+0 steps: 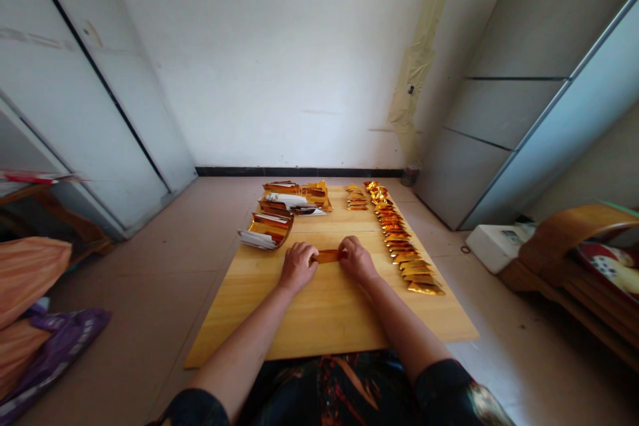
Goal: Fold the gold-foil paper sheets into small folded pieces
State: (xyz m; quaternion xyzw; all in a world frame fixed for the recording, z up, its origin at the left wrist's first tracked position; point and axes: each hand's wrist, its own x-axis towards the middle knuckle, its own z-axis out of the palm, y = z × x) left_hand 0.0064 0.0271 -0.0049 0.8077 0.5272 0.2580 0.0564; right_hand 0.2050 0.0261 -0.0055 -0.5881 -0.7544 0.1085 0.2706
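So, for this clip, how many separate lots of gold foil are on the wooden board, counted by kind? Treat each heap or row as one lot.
Gold foil strip held by the left hand and right hand: 1
Heaps of gold-and-white sheets: 2
Short stack of folded gold pieces: 1
Long row of folded gold pieces: 1
Total: 5

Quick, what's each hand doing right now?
Left hand: closed, holding one end of the gold foil strip.
Right hand: closed, holding the strip's other end.
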